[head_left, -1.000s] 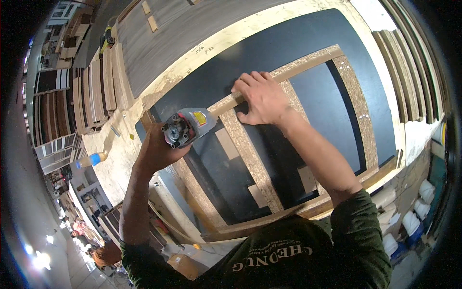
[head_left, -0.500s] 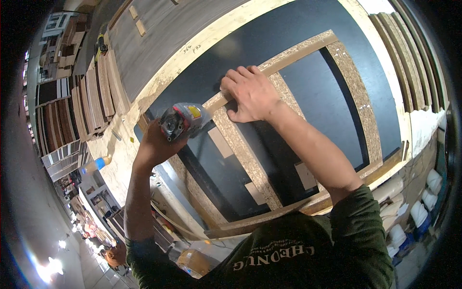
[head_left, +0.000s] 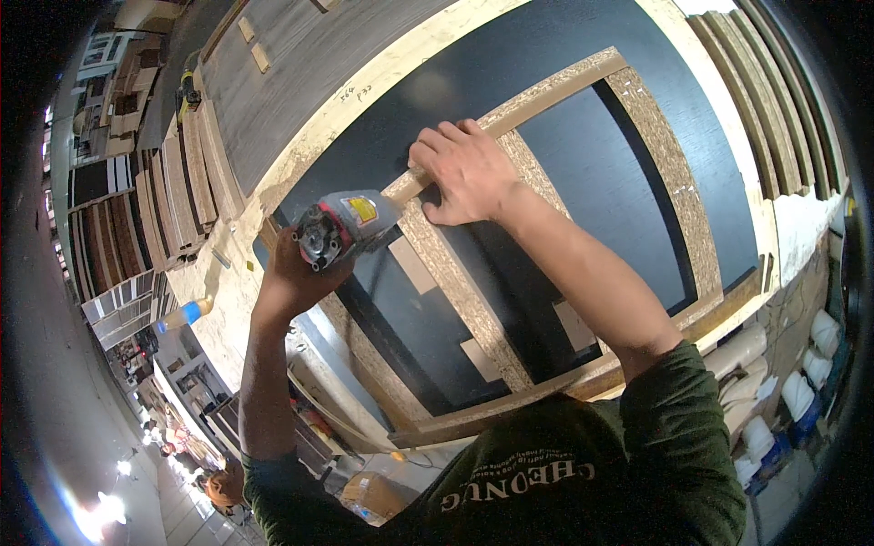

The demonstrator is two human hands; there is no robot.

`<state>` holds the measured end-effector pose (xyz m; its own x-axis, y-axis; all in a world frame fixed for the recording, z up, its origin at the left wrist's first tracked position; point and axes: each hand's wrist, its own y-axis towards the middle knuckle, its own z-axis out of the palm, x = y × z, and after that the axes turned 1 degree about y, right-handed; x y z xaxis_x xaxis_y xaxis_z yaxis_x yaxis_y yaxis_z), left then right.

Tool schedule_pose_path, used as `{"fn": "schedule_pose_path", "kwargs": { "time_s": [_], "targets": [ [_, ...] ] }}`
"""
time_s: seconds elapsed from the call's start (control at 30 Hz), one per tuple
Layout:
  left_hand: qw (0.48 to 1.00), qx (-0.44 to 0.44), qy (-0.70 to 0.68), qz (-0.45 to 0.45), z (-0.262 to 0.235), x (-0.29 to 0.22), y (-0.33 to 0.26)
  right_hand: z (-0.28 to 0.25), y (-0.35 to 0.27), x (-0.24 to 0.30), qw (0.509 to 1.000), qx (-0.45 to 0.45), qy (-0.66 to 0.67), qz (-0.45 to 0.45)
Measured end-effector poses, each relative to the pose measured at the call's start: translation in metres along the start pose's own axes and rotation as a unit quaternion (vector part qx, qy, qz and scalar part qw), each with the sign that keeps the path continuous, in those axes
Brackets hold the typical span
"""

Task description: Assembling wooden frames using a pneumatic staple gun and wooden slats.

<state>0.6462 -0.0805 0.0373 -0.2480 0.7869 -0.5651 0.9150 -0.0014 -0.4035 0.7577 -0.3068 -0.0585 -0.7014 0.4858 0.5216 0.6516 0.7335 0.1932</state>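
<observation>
Over on the left it's stacked boards (head_left: 173, 196) and shelving, pretty blurry at the rim. Left hand (head_left: 291, 273) is wrapped tight round a grey power tool (head_left: 341, 227) at the bench (head_left: 300, 155) edge; can't make out its working end. Right hand (head_left: 464, 173) presses flat, fingers spread, on a chipboard frame (head_left: 455, 282) lying on a black panel (head_left: 592, 173). More strips (head_left: 774, 100) far right, cut off.

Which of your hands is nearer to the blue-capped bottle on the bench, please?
Left. The left hand, gripping the power tool, is nearer the bottle; the right hand presses the chipboard strip farther away.
</observation>
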Motion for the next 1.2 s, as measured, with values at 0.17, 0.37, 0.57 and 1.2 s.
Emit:
{"fn": "schedule_pose_path", "kwargs": {
  "time_s": [0.17, 0.37, 0.57, 1.2],
  "targets": [
    [0.993, -0.017, 0.068, 0.092, 0.001, -0.011, 0.007, 0.002, 0.0, 0.002, 1.0, -0.001, 0.013, 0.001],
    [0.995, -0.018, 0.002, -0.095, 0.006, -0.047, -0.049, 0.001, 0.005, -0.001, 0.999, 0.002, 0.016, -0.032],
    [0.941, 0.088, 0.326, 0.01, 0.047, -0.044, -0.176, -0.014, -0.006, -0.013, 0.998, -0.028, 0.05, -0.016],
    [0.916, -0.068, 0.365, 0.152, 0.235, -0.097, -0.218, -0.184, -0.091, -0.166, 0.994, -0.048, 0.044, -0.083]
  ]
}}
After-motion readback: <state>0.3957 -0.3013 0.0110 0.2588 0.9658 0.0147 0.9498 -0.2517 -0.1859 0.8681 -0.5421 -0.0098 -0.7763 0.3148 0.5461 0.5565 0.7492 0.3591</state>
